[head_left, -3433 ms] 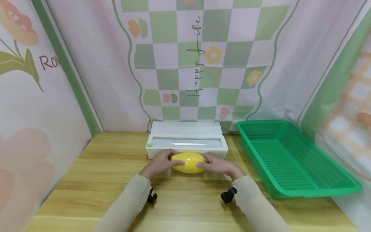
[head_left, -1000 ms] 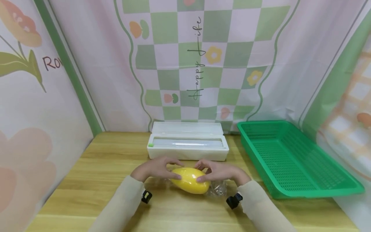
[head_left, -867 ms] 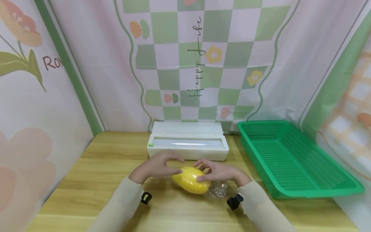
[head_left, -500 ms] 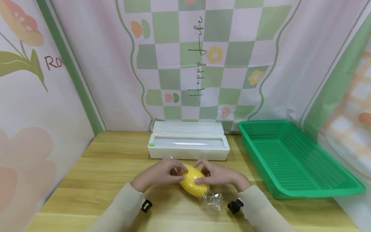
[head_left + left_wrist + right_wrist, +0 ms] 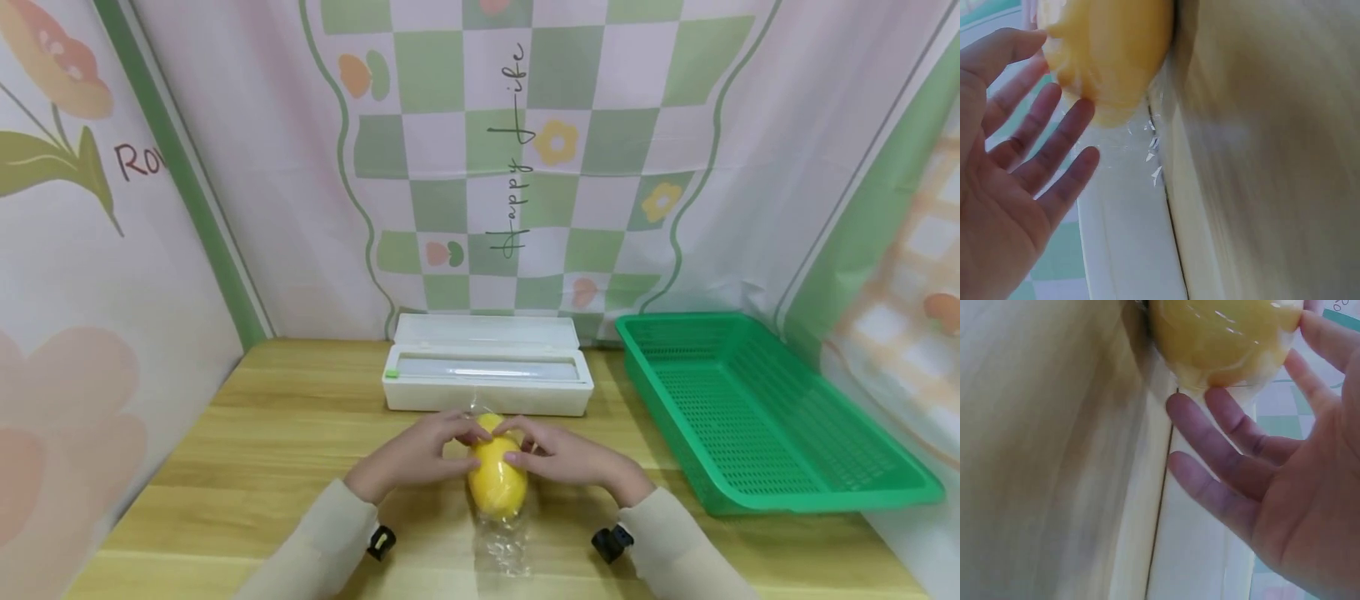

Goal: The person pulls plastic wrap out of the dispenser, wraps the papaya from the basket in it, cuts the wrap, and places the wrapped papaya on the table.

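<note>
A smooth yellow fruit (image 5: 495, 479) wrapped in clear film lies on the wooden table (image 5: 262, 433), its long axis pointing away from me. A loose tail of film (image 5: 504, 546) trails from its near end. My left hand (image 5: 427, 450) touches its left side and far end, and my right hand (image 5: 562, 454) touches its right side. The left wrist view shows straight, spread fingers (image 5: 1054, 131) with their tips against the fruit (image 5: 1110, 56). In the right wrist view, straight fingers (image 5: 1235, 431) rest against the fruit (image 5: 1222, 337) from below.
A white cling-film dispenser box (image 5: 487, 375) with its lid up stands just behind the fruit. A green perforated basket (image 5: 750, 408) sits at the right. Patterned cloth walls enclose the table on three sides.
The fruit has been turned from lying crosswise to pointing away from me. The film tail swung from its right end round to the near side. Both hands stayed on it.
</note>
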{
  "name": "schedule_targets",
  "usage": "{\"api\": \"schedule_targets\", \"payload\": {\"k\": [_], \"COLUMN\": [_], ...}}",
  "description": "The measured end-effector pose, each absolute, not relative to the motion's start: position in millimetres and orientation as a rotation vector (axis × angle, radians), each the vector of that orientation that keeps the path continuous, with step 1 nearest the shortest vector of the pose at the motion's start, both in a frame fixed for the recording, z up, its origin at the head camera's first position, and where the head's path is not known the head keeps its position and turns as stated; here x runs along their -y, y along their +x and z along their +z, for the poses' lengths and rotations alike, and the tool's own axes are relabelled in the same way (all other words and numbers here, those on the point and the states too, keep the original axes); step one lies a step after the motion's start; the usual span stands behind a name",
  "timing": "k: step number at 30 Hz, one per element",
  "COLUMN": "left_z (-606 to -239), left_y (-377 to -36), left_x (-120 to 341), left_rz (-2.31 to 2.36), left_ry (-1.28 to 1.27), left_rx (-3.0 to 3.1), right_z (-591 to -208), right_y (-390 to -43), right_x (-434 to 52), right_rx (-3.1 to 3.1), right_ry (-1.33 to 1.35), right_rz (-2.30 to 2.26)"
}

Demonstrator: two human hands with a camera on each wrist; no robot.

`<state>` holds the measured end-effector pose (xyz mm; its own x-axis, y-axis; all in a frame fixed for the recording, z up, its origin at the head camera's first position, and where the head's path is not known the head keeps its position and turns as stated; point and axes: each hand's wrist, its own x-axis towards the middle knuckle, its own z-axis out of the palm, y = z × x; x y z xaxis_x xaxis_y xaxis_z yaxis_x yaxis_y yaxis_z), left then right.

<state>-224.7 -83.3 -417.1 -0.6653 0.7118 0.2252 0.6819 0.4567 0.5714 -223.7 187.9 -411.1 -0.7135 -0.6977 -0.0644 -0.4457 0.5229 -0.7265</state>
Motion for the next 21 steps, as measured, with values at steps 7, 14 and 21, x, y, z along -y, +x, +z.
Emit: {"api": "schedule_targets", "payload": {"k": [7, 14, 21], "left_z": [-420.4, -423.7, -427.3], "left_y": [-212.0, -188.2, -176.1], "left_x": [77.4, 76.9, 74.8], "left_rz": [0.948, 0.708, 0.567], "left_ry": [1.61, 1.82, 1.913], "left_rx": [-2.671, -2.634, -2.656], "right_z": [-407.0, -406.8, -407.0], "right_y": [-223.4, -223.2, -224.6], "right_x": [-191.1, -190.9, -190.6], "right_rx": [-2.398, -2.408, -2.411], "right_ry": [-0.889, -0.849, -0.823], "right_rz": [-0.984, -0.986, -0.982]}}
